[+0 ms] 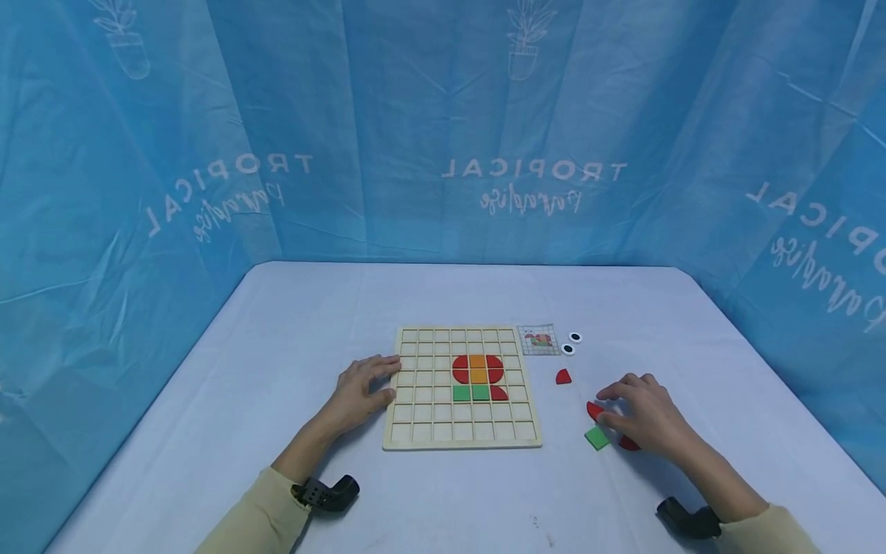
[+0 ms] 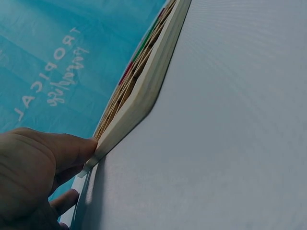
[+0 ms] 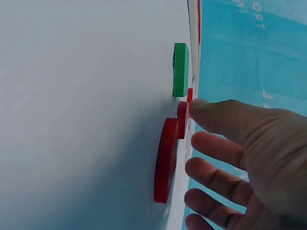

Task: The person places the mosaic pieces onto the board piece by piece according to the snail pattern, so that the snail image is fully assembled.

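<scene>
At the left edge of a wooden grid board (image 1: 422,432) rests my left hand (image 1: 360,392); its thumb and fingertips touch the rim, as the left wrist view also shows. On the board sit red rounded pieces (image 1: 460,369), orange squares (image 1: 477,369) and green squares (image 1: 481,392). My right hand (image 1: 644,415) hovers palm down over loose pieces, fingers spread and slightly bent. By its thumb and fingertips lies a red rounded piece (image 1: 593,409); a loose green square (image 1: 597,438) is just left of it. Another red piece (image 3: 166,160) is partly hidden under this hand.
A small printed picture card (image 1: 539,340) lies at the board's upper right corner. Beside it are two white discs with black centres (image 1: 575,337). A red quarter-circle (image 1: 564,377) lies between board and right hand. Blue curtains (image 1: 415,115) stand around the white-covered table (image 1: 311,323).
</scene>
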Demonstrator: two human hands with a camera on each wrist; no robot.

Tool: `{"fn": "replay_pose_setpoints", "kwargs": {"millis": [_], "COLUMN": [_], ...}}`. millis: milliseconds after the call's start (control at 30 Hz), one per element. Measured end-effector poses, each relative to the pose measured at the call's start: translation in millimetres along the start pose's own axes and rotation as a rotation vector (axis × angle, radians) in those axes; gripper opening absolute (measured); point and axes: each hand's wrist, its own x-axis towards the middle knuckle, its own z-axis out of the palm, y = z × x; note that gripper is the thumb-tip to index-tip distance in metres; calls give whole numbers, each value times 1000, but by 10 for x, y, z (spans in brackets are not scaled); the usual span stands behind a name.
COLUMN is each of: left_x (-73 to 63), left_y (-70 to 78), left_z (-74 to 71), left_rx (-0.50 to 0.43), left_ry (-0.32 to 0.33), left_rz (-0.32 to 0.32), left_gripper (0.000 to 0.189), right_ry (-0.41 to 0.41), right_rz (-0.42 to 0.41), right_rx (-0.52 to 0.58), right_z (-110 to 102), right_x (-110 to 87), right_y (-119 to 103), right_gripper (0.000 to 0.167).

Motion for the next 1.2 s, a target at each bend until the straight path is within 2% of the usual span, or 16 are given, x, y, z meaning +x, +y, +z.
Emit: {"fn": "replay_pose_setpoints", "kwargs": {"millis": [200,433,700,867,1033,1200], "left_x": [3,-4,9,3,-8,-9], "left_y": [8,3,-3,3,2,-5], "left_z": [3,-8,1,0,5,8], "left_rx": [1,9,6,4,-4,-11], "left_ry": [-3,1,3,9,18,20], "left_rz": [-19,3,-15,-16,-3,5], "left_gripper": [48,47,47,47,47,48], "right_ry": [-14,-6,1,5,24,43], "right_rz": [7,-15,25,21,-17,-46], "right_rx": [-4,-26,-26,-12,16,41], "right_z": [8,35,58,62,31,32], "right_x": [-34,-38,-20,-9,13,107], "right_y": [26,9,63,79,19,-169], "right_gripper": [36,35,35,32,30,29]}}
